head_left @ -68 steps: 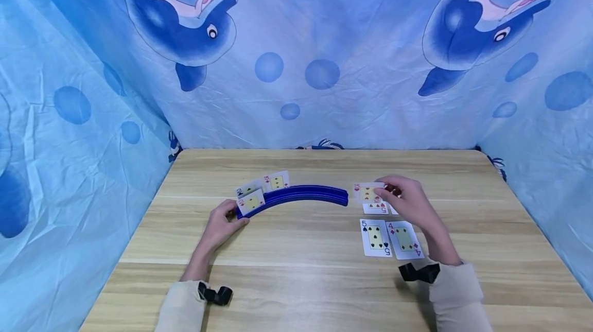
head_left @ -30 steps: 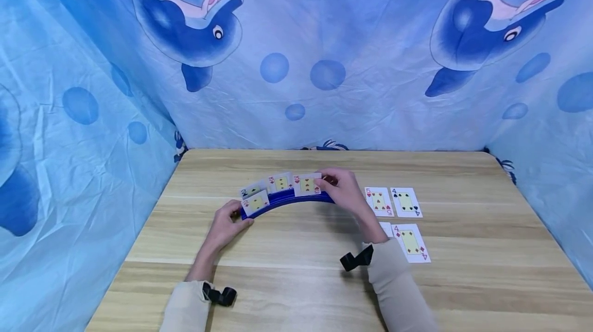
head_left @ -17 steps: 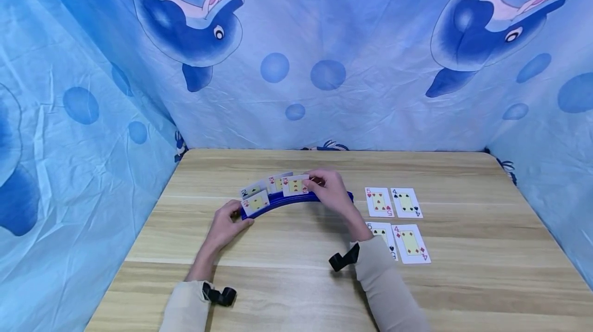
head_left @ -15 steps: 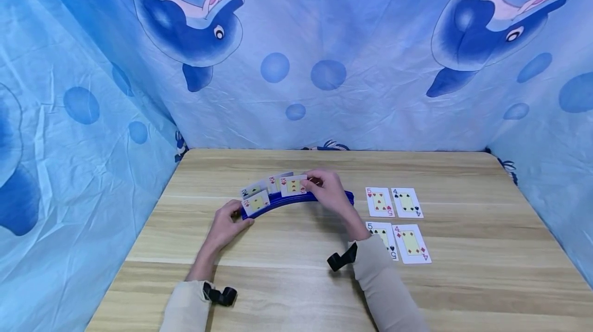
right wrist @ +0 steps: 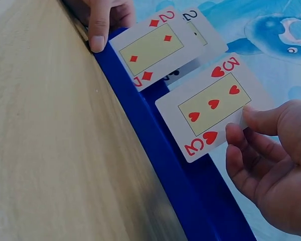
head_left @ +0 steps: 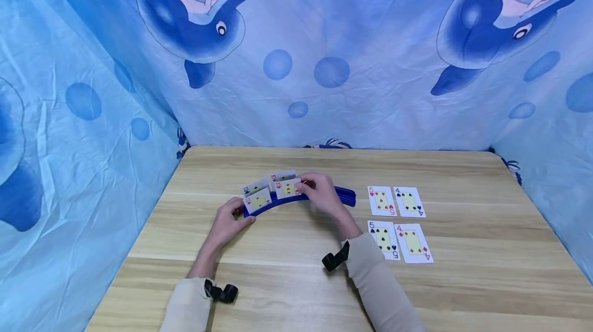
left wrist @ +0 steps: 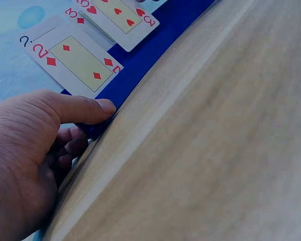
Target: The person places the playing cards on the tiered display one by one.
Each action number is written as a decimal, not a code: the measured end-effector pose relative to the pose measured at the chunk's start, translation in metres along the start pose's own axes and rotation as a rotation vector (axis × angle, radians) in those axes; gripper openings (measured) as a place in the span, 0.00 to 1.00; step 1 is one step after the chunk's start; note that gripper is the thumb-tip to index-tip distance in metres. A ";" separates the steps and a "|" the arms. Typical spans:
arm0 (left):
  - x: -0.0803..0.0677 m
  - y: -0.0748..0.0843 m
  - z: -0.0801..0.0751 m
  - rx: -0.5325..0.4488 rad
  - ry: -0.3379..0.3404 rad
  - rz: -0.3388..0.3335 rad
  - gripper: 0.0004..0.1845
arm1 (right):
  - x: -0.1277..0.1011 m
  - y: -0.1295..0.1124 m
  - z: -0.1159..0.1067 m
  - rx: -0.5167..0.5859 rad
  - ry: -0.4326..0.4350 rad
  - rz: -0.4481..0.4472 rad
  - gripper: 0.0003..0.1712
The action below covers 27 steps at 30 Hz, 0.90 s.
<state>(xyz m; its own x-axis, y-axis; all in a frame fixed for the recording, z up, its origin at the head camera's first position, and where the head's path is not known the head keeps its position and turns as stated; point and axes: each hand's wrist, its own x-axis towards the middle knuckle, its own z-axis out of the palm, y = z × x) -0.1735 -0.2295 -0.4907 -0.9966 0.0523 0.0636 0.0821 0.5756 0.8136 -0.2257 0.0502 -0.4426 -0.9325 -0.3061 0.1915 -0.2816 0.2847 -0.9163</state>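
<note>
A curved blue card holder (head_left: 347, 196) lies on the wooden table, and my left hand (head_left: 228, 223) grips its left end, thumb along the front edge. Between thumb and fingers of my right hand (head_left: 323, 195) is the three of hearts (right wrist: 213, 103), its lower edge right at the holder's front row. To its left in that row stands the two of diamonds (right wrist: 150, 50). Behind them, in the back row, lean a black two (head_left: 254, 188) and the three of diamonds (head_left: 283, 175), both partly covered by the front cards.
To the right of the holder, four cards lie face up on the table: the five of hearts (head_left: 382, 201), a black four (head_left: 410, 202), the five of spades (head_left: 383, 240) and the four of diamonds (head_left: 414, 243). A blue dolphin-print curtain (head_left: 324, 110) hangs beyond the table's far edge.
My right hand has carried the three of hearts left from above the loose cards to the holder, then slid it further left toward the two of diamonds. My left hand keeps its grip.
</note>
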 end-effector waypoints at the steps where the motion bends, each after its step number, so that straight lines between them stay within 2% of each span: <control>1: 0.000 0.000 0.000 -0.002 0.002 -0.001 0.20 | 0.000 0.000 0.001 0.001 0.000 0.001 0.12; 10: 0.001 -0.001 0.001 0.002 0.004 0.029 0.19 | 0.002 0.004 0.008 -0.035 0.000 -0.018 0.10; 22: 0.001 -0.003 0.001 -0.003 0.007 0.023 0.20 | 0.003 0.012 0.012 -0.040 -0.022 -0.011 0.10; 27: 0.001 -0.003 0.001 -0.005 0.003 0.021 0.20 | 0.003 0.012 0.010 -0.065 -0.004 0.026 0.12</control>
<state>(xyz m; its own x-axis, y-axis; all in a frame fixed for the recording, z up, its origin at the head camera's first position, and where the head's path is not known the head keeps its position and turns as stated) -0.1749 -0.2301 -0.4940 -0.9947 0.0615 0.0825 0.1029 0.5707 0.8147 -0.2292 0.0440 -0.4562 -0.9390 -0.3014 0.1660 -0.2711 0.3511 -0.8963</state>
